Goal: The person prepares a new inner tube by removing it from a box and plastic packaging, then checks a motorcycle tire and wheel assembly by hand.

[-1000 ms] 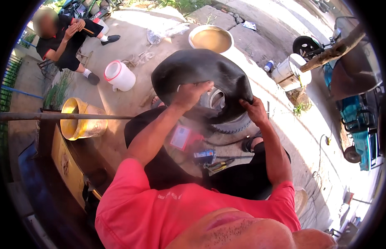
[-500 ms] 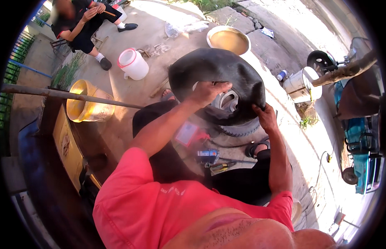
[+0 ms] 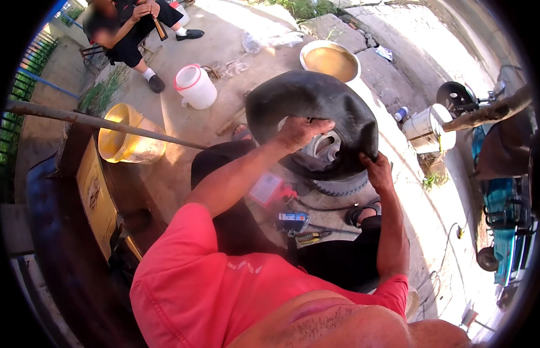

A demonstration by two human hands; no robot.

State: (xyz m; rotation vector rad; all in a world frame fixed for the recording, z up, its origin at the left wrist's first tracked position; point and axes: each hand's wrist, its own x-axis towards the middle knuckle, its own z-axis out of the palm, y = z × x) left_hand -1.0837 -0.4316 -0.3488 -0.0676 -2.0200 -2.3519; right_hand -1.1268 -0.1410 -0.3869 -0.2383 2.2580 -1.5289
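A black, partly rumpled inner tube is held up over a wheel with a silver rim and treaded tire. My left hand grips the near side of the tube's inner edge, beside the rim opening. My right hand pinches the tube's right edge. Below, between my legs, lie a red plastic box, a blue item, a dark hose and some hand tools.
A seated co-worker holds a stick at upper left. Around me stand a white bucket, yellow bucket, basin of brown water and white pail beside a teal vehicle. A long bar crosses on the left.
My view has shifted, moving the surroundings in the picture. The tube and both hands sit slightly further right; more of the rim shows through the opening. Both hands still grip the tube.
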